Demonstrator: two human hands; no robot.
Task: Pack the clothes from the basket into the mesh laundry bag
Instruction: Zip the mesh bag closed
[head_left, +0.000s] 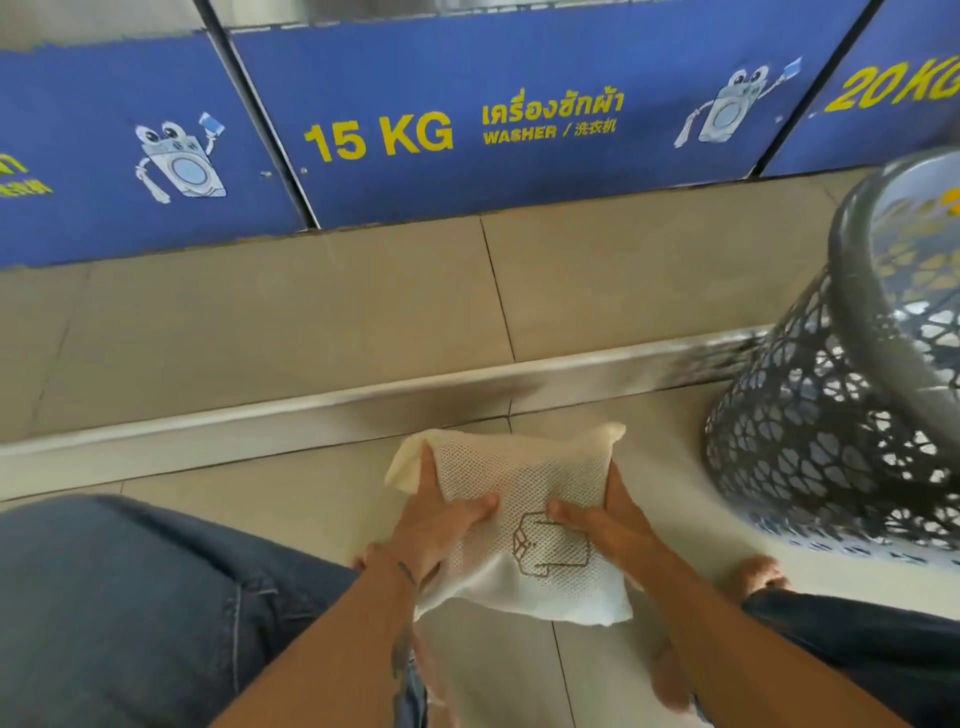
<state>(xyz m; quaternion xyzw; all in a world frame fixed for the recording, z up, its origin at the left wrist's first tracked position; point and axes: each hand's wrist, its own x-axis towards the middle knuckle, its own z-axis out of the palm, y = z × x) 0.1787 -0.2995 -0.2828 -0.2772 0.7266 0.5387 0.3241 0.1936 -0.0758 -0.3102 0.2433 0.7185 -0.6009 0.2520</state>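
While both hands are closed on the mesh bag (519, 519), it hangs low in the middle of the head view, just above the floor tiles (234, 499) and between the person's knees. The left hand (436, 519) grips the bag's left edge with the thumb on top; the right hand (602, 525) grips the right edge the same way. Pale folded cloth shows through the mesh, so the bag seems to hold something already, though I cannot tell how much.

To the right stands the grey basket (810, 467), well apart from the bag and blurred. I cannot see any clothes inside it from here.

Far across the scene, beyond a raised step (260, 322), run blue washer panels (467, 119).

Risks, as I judge them: the bag's opening is not visible, so cloth could slide out if the bag is tipped the wrong way. Both hands are taken up, so reaching for the basket means letting one side go, and the loose mesh may sag onto the floor. The basket looks light and might tip if pulled by its rim.
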